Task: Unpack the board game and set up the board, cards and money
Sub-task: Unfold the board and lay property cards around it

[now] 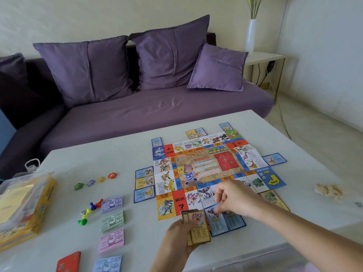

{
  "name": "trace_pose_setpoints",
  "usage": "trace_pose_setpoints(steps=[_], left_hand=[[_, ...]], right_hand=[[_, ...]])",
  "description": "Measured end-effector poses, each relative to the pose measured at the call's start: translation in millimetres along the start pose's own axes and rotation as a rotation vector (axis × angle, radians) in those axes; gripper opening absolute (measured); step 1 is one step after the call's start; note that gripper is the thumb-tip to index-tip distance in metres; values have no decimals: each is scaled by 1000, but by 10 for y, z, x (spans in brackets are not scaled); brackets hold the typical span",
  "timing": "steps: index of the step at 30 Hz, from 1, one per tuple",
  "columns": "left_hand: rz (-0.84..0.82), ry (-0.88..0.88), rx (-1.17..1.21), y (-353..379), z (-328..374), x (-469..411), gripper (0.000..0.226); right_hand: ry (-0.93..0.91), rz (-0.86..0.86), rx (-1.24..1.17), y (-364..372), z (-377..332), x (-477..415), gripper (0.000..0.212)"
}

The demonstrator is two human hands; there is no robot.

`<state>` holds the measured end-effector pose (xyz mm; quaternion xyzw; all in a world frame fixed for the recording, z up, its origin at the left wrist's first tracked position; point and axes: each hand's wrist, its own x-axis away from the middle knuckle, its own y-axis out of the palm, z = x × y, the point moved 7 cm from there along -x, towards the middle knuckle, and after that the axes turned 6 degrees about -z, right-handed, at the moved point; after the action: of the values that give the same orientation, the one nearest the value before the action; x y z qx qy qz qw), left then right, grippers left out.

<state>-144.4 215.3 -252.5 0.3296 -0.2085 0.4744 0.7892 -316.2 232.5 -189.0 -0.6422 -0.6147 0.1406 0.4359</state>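
Board (206, 169) and money (112, 220) are out, and the left hand (176, 238) grips the leftover cards (198, 230) while the right hand (235, 197) pinches a blue card (216, 220) into place.

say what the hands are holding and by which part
The left hand grips a stack of cards by its lower end; the right hand pinches a blue card at its top edge.

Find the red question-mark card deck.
Head view: the red deck lies at the near-left corner of the table, just left of the blue money stack and nearer the camera than the yellow game box.
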Motion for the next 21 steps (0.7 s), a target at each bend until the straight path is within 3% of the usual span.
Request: trace_pose_setpoints(steps=[10, 21], left_hand=[[-70, -13, -35, 42, -22, -44, 18], [-11, -1, -20, 80, 16, 2, 10]], right_hand=[[-5, 4, 8, 28, 1, -3, 20], [18, 13, -77, 77, 61, -9, 18]])
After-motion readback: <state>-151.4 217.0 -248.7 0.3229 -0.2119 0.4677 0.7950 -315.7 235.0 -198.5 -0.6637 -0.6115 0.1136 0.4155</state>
